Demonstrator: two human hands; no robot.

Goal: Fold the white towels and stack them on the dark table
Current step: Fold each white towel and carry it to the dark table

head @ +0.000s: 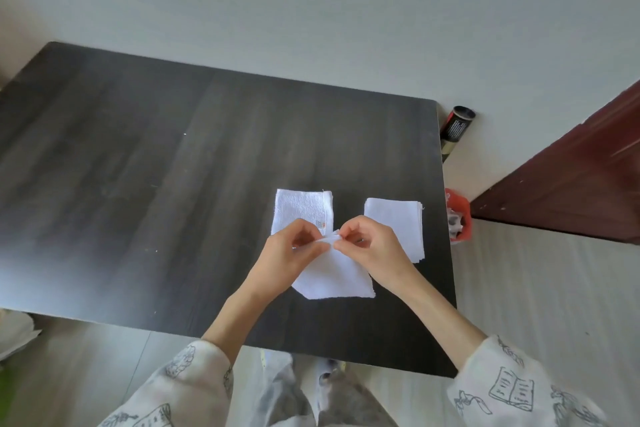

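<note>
Towel corners meet between my two hands above the dark tabletop (138,156). My left hand (294,246) pinches the top edge of a small white towel (332,277) with fingers curled around the cloth, and my right hand (370,243) pinches the same edge just beside it, so the fingertips of both hands nearly touch. The towel hangs down from that pinched edge toward me, and its lower edge lies on the tabletop between my wrists.

Behind my left hand lies a second white towel (298,208), flat on the tabletop, with a small orange-printed label (321,225) at its near right corner; my fingers cover part of its near end. To the right, partly behind my right hand, sits a folded stack of white towels (398,215) with its layered edges showing along the right side, close to the right edge of the tabletop.

Past the far right corner of the tabletop a dark cylinder with a red and black label (455,128) stands against the wall. Lower on the floor, beside the tabletop's right edge, sits something red (459,215), next to a dark red door (571,184). My sleeves (512,388) are pale with line drawings of books.
</note>
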